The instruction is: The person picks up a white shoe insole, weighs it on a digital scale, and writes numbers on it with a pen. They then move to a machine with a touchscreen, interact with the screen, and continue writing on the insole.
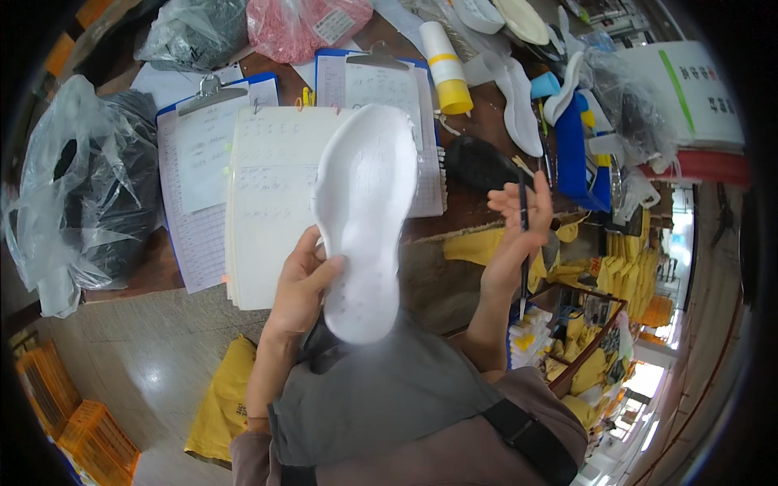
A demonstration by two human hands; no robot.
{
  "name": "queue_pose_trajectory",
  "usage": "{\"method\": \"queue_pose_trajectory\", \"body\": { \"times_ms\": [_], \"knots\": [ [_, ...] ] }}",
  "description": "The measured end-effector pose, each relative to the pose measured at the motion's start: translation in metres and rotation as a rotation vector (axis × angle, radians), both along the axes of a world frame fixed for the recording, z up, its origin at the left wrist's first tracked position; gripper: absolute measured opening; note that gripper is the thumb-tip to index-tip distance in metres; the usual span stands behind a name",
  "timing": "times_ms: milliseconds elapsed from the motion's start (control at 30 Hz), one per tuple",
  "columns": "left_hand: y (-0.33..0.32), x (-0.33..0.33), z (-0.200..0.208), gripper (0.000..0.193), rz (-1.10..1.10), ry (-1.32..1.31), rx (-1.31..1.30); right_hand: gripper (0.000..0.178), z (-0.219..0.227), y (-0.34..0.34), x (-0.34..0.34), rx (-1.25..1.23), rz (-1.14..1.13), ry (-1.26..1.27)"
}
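Head view: a brown worktable [466,209] fills the far side, with the person's lap at the near side. Largest of the containers is a clear bag [105,194] on the left, bulging with dark contents that I cannot identify through the film. A yellow sack [223,405] stands on the floor at near left, what is inside hidden, and an orange crate [97,441] sits further left. On the table's far edge are a clear bag of grey material [198,36] and, to its right, a bag of pinkish-red bits [296,32]. A blue bin [574,154] at far right has white and yellow items in or against it.

Between the two hands, a white sole [365,227] is held up in front of a paper stack [267,235]. Its long axis runs near to far, the broad end far and leaning slightly right, the small-holed end near. The left hand [308,279] is the nearer one, touching it: thumb on the upper face, fingers behind, pinching the left edge toward the near end. The right hand [519,231] is apart from it, so the sole lies to that hand's left. Its fingers are loosely spread, with a slim dark pen [524,219] lodged between thumb and fingers, pointing near to far.
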State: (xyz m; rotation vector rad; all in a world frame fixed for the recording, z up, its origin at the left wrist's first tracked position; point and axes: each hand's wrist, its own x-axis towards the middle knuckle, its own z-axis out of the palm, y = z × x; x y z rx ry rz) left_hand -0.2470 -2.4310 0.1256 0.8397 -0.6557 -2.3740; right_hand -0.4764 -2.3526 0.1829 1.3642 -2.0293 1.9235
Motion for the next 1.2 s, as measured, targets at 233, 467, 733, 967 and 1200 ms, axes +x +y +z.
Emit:
{"method": "queue_pose_trajectory", "body": {
  "times_ms": [233,467,733,967,1200],
  "knots": [
    [0.031,0.021,0.014,0.049,-0.092,0.088,-0.144,0.018,0.018,0.037,0.097,0.288,0.375,-0.069],
    [0.053,0.034,0.015,0.049,-0.153,0.1,-0.203,0.016,0.004,0.039,0.12,0.33,0.255,0.026],
    [0.053,0.039,0.017,0.048,-0.221,0.099,-0.313,0.017,0.0,0.041,0.125,0.227,0.177,0.147],
    [0.055,0.037,0.016,0.047,-0.219,0.147,-0.319,0.017,0.0,0.042,0.128,0.252,0.104,0.178],
    [0.054,0.039,0.016,0.049,-0.213,0.157,-0.318,0.017,0.0,0.043,0.127,0.245,0.114,0.184]
  ]
}}
